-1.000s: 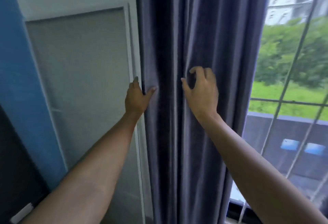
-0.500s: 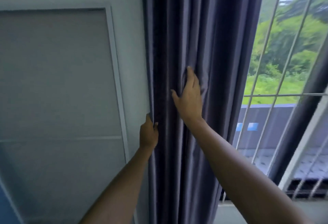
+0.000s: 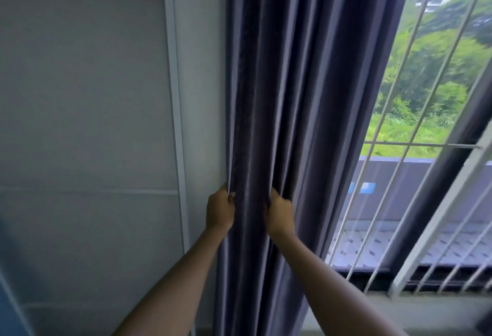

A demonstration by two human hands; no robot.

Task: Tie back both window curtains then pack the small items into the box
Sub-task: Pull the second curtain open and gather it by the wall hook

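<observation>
**At the window's left edge, a bundle that could slip apart**

Beside the pale wall panel [image 3: 85, 91], I have the dark grey curtain [image 3: 287, 83] gathered into long upright folds. My left hand [image 3: 220, 212] grips the outer edge, the side nearest the wall, with the fingers curled round the fabric. My right hand [image 3: 278, 213] grips a fold just beside it, thumb tucked into the cloth. Both hands hold the same curtain at about the same height, with a narrow strip of fabric between them. To the right, the white window bars [image 3: 399, 133] and the green hillside show through the uncovered glass.

As I judge it, the main risk is that the bundle is only partly caught. Several folds on the window side hang outside my right hand, and they would likely spill back across the glass if I let go to reach for a tie. I see no tie-back or hook from here, so hunting for one single-handed could cost me the gather. The cloth looks smooth and heavy, which makes a loose pinch likely to slide. Pulling down hard to compensate might strain the fixings above, which are out of sight. The second curtain, the small items and the box are not in view.
</observation>
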